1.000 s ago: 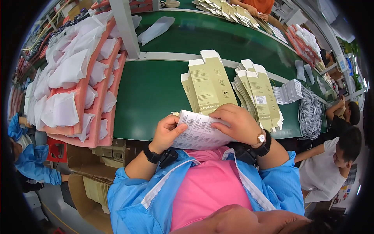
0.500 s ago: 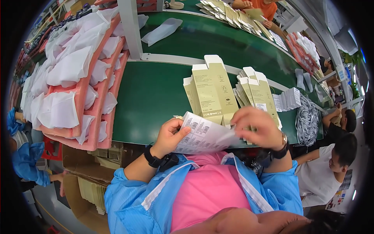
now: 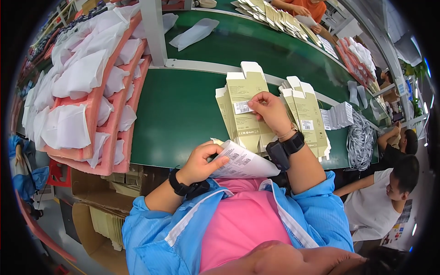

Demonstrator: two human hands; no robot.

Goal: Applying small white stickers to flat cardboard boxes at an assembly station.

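Between the thumb and fingers of my right hand (image 3: 271,111) is the edge of a small white barcode label (image 3: 242,107), which lies against the printed face of an olive-green flattened carton (image 3: 244,88). That carton tops a stack standing in front of me, its white flaps pointing away. My left hand (image 3: 201,164) is closed on a curled white sheet of barcode labels (image 3: 243,161) near the table's front edge. To the right of my right hand is a second stack of flattened cartons (image 3: 300,101); its top one bears a similar white label (image 3: 307,124).
Stacked pink foam trays (image 3: 120,98) with white-wrapped items stand at left. On the right of the green table (image 3: 169,119) are white folded papers (image 3: 341,114) and a grey cable bundle (image 3: 360,142). A co-worker's hand (image 3: 300,10) works across the table; an open cardboard box (image 3: 91,229) is below left.
My right hand has moved from the label sheet up and left to the carton, carrying a label. My left hand stays on the sheet, which now curls more.
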